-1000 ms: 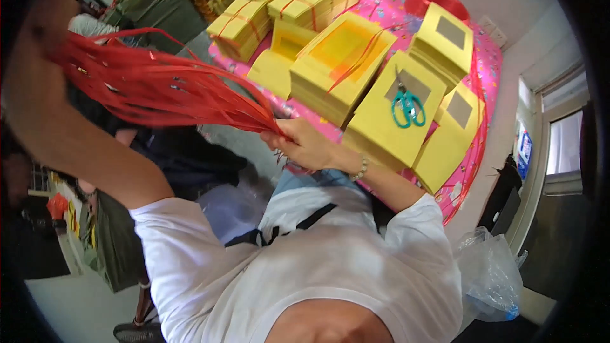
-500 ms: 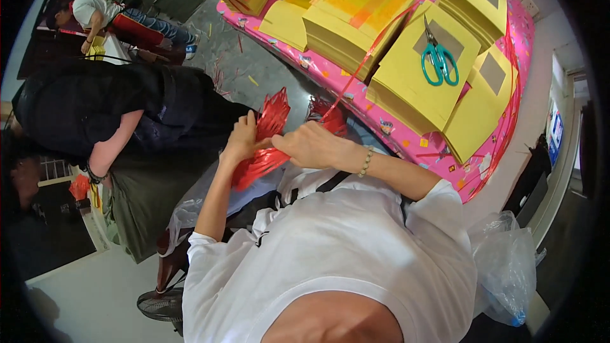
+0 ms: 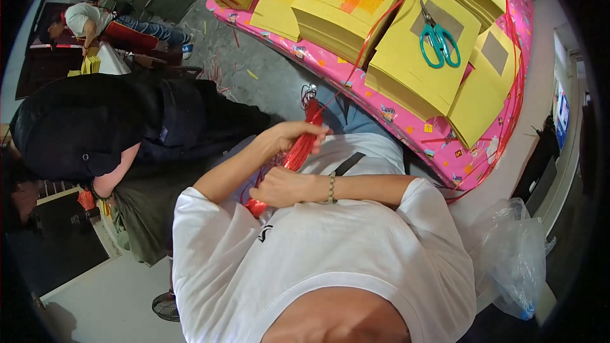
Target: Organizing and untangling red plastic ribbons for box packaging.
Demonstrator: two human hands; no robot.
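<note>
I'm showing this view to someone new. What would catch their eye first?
Both hands grip a bundle of red strings at the lap: left hand above, right hand below. Beyond lie stacks of yellow paper on a pink table cover, with teal scissors on one stack.

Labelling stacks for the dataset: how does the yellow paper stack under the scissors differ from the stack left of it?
The stack under the scissors carries teal scissors and shows a grey-brown square patch on its top sheet; the stack left of it bears nothing on top and shows an orange patch. A red string crosses the left stack's edge; none crosses the scissors stack. Both are yellow paper on the pink table cover.
</note>
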